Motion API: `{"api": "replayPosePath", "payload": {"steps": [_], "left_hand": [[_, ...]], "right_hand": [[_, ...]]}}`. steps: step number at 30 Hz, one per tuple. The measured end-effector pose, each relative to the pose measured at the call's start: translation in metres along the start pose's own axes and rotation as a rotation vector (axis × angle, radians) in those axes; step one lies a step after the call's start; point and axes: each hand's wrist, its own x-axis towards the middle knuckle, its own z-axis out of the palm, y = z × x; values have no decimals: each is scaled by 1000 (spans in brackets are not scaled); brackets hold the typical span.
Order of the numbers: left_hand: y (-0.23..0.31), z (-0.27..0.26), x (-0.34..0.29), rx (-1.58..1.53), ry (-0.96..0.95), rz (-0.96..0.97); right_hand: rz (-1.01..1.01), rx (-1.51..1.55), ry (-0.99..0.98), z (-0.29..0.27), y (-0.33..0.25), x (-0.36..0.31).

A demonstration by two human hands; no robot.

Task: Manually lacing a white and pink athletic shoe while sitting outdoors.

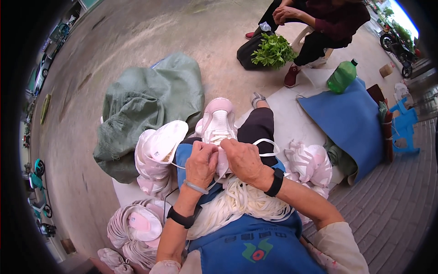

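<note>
A pink and white sneaker (219, 119) rests on my lap with its toe pointing away from me. Over its tongue, my left hand (201, 163) has its fingers closed in a pinch, and a white shoelace strand trails from its left side. My right hand (245, 160) is pinched close beside it at the lace holes. A loop of white shoelace (269, 147) sticks out past that hand. The fingertips partly hide the lace. Below my wrists, a thick bundle of cream-white laces (242, 198) lies across my blue apron (246, 237).
Stacked pink and white shoe uppers stand at left (157, 160), lower left (137, 228) and right (310, 164). A green tarp (150, 100) lies beyond. At right are a blue mat (344, 118), a green bottle (342, 76) and a blue stool (404, 125). Another person (335, 18) sits ahead near leafy greens (273, 51).
</note>
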Motion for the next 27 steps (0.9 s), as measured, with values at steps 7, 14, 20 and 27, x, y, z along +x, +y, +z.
{"api": "replayPosePath", "payload": {"steps": [7, 14, 20, 27], "left_hand": [[-6, -9, -3, 178, -36, 128], [-5, -13, 10, 200, -211, 177], [-17, -33, 7, 144, -175, 178], [-29, -26, -9, -146, -133, -202]], "right_hand": [[-61, 71, 43, 29, 5, -2], [-82, 42, 88, 25, 4, -4], [-38, 39, 78, 22, 3, -8], [-44, -91, -1, 25, 3, -2]]}}
